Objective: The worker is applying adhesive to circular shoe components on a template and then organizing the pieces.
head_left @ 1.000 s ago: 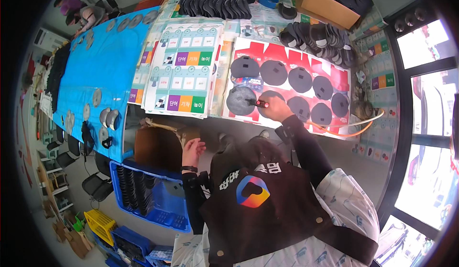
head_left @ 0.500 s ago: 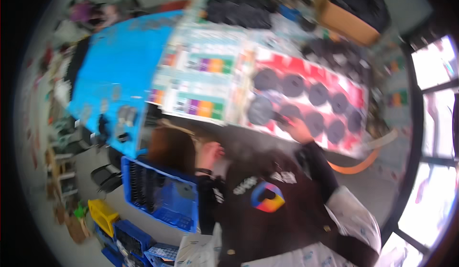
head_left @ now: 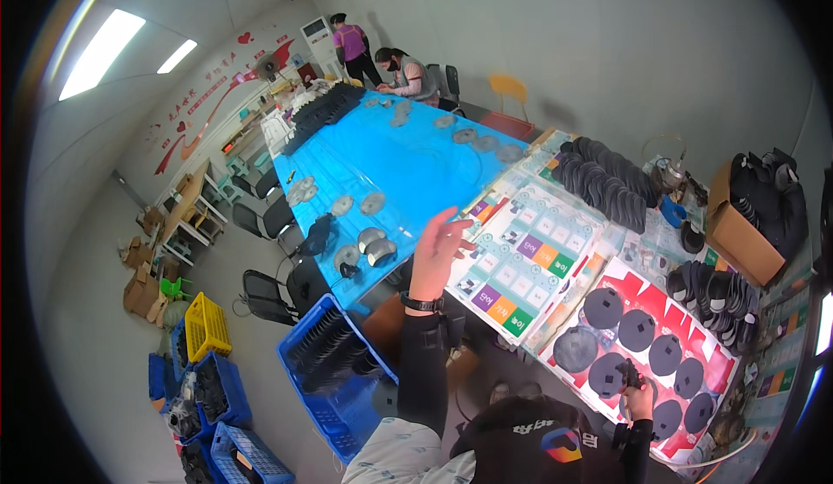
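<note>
My left hand is raised above the table's near edge, beside the printed sheets. Its fingers are apart and nothing is in them. At the right, my right hand grips a small black hand tool whose exact kind I cannot make out. The tool is over a red-and-white sheet carrying several dark grey round discs in two rows, most with a small black square mark. One disc at the left end looks lighter and without a mark.
Stacked black curved pieces and a cardboard box of black parts stand on the right table. A blue crate sits left of me. Thin grey pieces lie on a blue-covered table; two people are beyond. A hose curves at lower right.
My view has swung up and left, showing more of the room. My left hand has risen from near my body to above the table edge. My right hand remains by the discs.
</note>
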